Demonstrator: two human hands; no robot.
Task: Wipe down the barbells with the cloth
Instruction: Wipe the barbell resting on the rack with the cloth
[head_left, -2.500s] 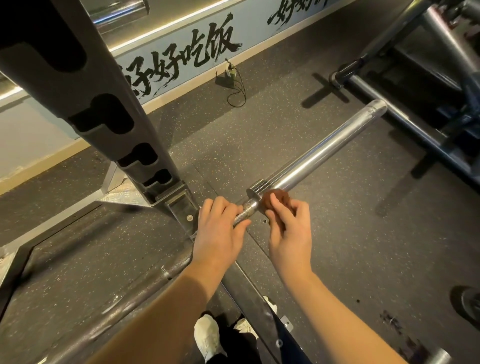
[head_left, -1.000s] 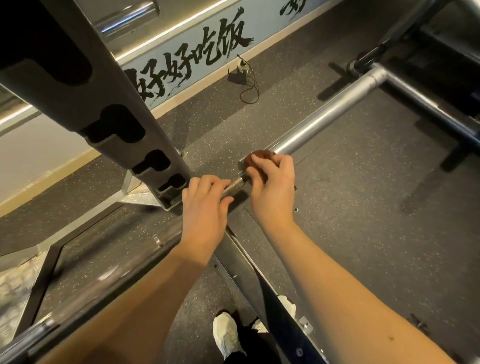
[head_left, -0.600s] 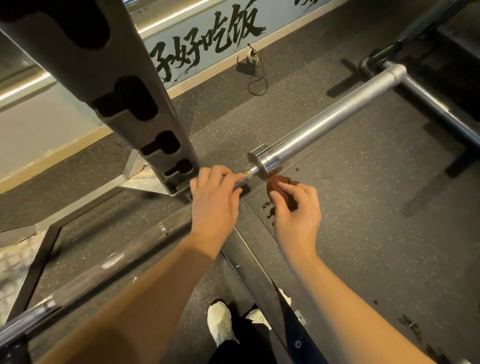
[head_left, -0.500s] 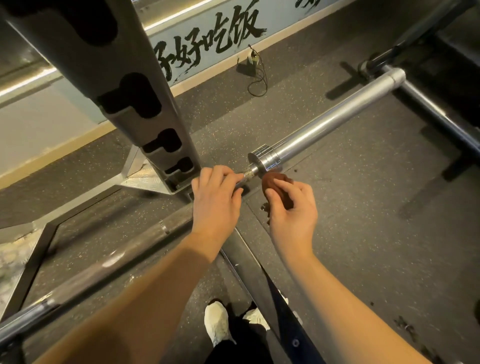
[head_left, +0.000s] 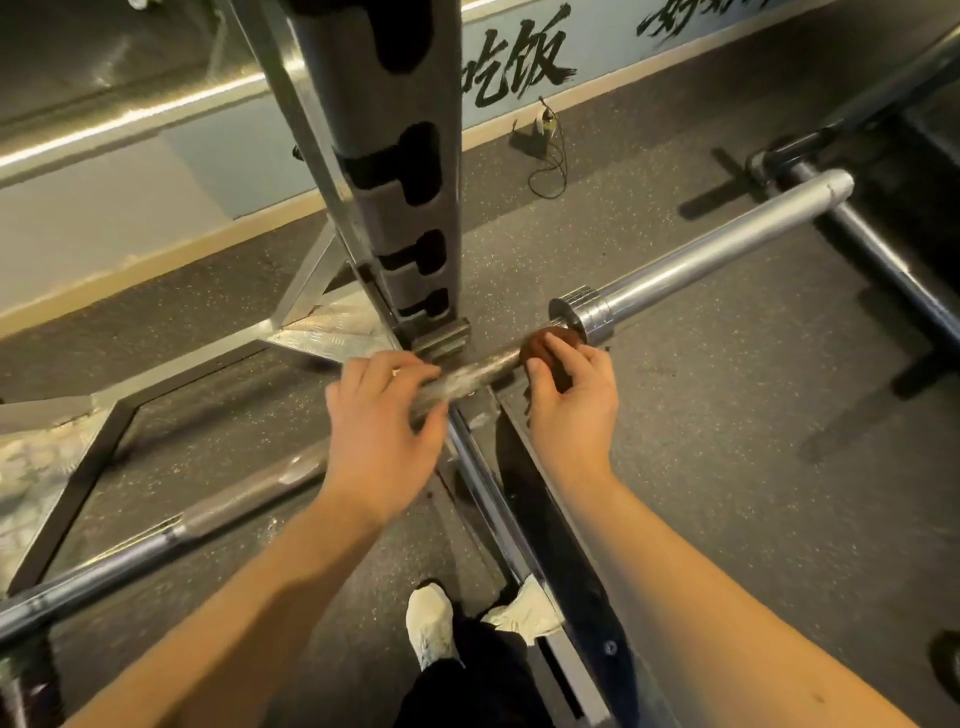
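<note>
1 barbell (head_left: 649, 283) is mid-wipe: left hand (head_left: 379, 431) grips its shaft (head_left: 478, 371), right hand (head_left: 571, 400) pinches the cloth (head_left: 545, 347) at the collar (head_left: 584, 314); sleeve (head_left: 753, 234) likely remains.

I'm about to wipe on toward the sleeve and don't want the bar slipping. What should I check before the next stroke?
1. Left hand grips the bar: ok.
2. Right hand holds the cloth: ok.
3. Cloth against the bar beside the collar: ok.
4. Sleeve bare of plates: ok.
5. Bar seated on the rack: cannot tell.
</note>
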